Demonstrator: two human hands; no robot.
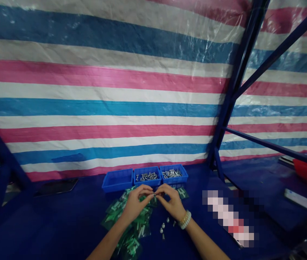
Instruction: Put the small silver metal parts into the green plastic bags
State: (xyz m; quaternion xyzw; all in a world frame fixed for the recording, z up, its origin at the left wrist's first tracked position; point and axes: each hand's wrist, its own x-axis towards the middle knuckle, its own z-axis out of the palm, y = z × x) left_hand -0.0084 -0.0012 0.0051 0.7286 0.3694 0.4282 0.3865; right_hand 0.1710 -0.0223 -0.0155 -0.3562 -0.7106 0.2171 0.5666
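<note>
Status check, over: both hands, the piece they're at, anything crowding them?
Left hand and right hand meet at small piece; which grips it, unclear. Green packets close beneath left hand. Loose metal parts right of packets.

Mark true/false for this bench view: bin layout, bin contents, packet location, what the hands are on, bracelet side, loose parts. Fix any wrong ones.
1. Three blue plastic bins stand in a row beyond the hands. True.
2. The middle bin is filled with green packets. False: it holds small metal parts.
3. The green-tinted plastic packets are all stacked on the left bin. False: they are spread on the blue table, mostly around the left hand.
4. Left and right hand meet fingertip to fingertip at a small piece. True; its type is unclear.
5. A beaded bracelet is on the left wrist. False: right wrist.
6. Loose metal pieces lie near the right hand. True.
</note>
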